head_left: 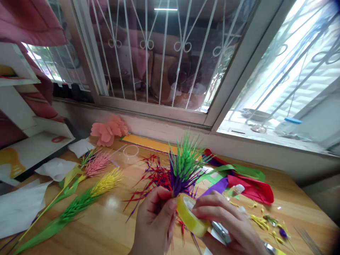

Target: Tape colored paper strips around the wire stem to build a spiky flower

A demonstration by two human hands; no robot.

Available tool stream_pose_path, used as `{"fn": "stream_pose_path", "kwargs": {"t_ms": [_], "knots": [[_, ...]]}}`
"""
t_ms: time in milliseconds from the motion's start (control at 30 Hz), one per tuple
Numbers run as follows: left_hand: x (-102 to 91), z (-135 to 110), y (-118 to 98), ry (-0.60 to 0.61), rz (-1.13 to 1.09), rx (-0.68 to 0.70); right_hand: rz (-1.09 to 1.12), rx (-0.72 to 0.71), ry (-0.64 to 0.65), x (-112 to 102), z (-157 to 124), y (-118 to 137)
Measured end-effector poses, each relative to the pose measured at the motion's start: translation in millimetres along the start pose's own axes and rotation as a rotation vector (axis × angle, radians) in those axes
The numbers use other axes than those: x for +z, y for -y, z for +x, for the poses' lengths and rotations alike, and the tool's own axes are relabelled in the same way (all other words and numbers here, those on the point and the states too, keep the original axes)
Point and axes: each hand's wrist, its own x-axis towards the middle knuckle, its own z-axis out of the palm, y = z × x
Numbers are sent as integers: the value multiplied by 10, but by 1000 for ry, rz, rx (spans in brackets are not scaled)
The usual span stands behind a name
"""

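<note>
My left hand (155,223) is closed around the base of a spiky paper flower head (184,164), green at the top and purple lower down, held upright over the wooden table (111,216). My right hand (228,221) grips a yellowish roll of clear tape (190,214), pressed against the flower's base right beside my left thumb. Scissors (221,232) lie under my right hand. Red and purple spiky paper pieces (154,177) sit just behind my left hand.
Finished paper stems in green (71,209), yellow (106,182) and pink (97,164) lie at the left. A pink paper flower (107,131), a clear tape ring (130,151), white paper sheets (18,209), coloured paper strips (249,186) and small scraps (265,221) lie around. A barred window (159,53) stands behind.
</note>
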Motion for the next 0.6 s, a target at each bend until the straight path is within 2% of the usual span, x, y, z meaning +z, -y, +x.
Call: {"fn": "stream_pose_path", "kwargs": {"t_ms": [133,267,400,500,600], "knots": [[-46,20,-9,40,73,-13,37,35,-62,49,-50,60],[-91,87,1,109,126,-9,-32,45,-119,65,-31,84],[-114,148,-45,85,77,-50,-96,24,-144,18,-7,41],[-125,172,-87,153,34,-114,-103,-8,-133,6,-19,22],[-146,179,-107,231,-9,-122,-90,-2,-119,18,-34,44]]}}
